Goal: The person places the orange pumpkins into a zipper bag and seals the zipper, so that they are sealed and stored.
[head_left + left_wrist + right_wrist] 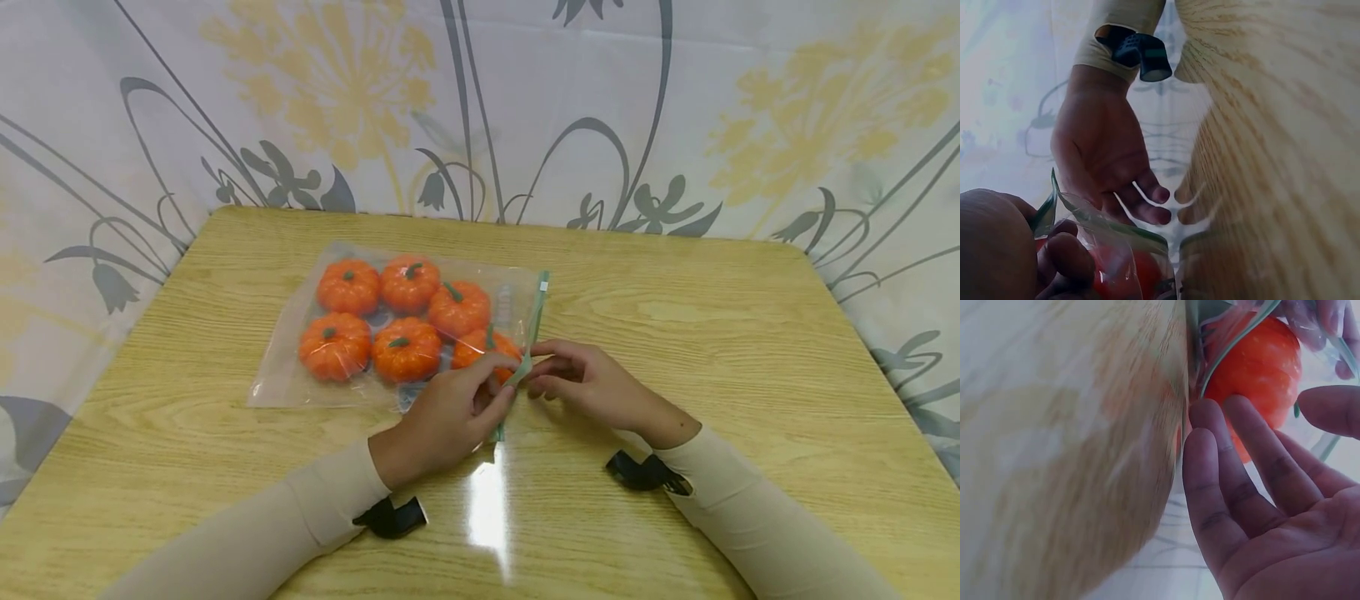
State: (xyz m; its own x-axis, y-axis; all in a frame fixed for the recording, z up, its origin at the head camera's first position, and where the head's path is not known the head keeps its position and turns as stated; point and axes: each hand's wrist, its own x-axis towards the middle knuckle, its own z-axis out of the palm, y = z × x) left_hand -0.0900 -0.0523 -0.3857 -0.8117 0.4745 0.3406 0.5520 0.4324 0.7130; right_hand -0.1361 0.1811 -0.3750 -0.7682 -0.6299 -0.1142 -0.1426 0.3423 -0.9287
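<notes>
A clear zip bag [281, 387] lies flat on the table, with several small orange pumpkins [335, 347] with green stems inside. Its green zip strip [538, 307] runs along the right side. My left hand [446, 417] pinches the near part of that strip between thumb and fingers. On the other side of the strip is my right hand [600, 387], its fingers loosely bent and fingertips right at the bag's edge. From the right wrist, a pumpkin [1266, 369] shows behind the parted green edges of the bag's mouth, beyond the right fingers [1260, 456].
The wood-grain table [712, 333] reaches back to a floral curtain [525, 108]. Black straps [390, 518] hang at both wrists, under beige sleeves [300, 517]. A bright reflection lies on the tabletop below the bag.
</notes>
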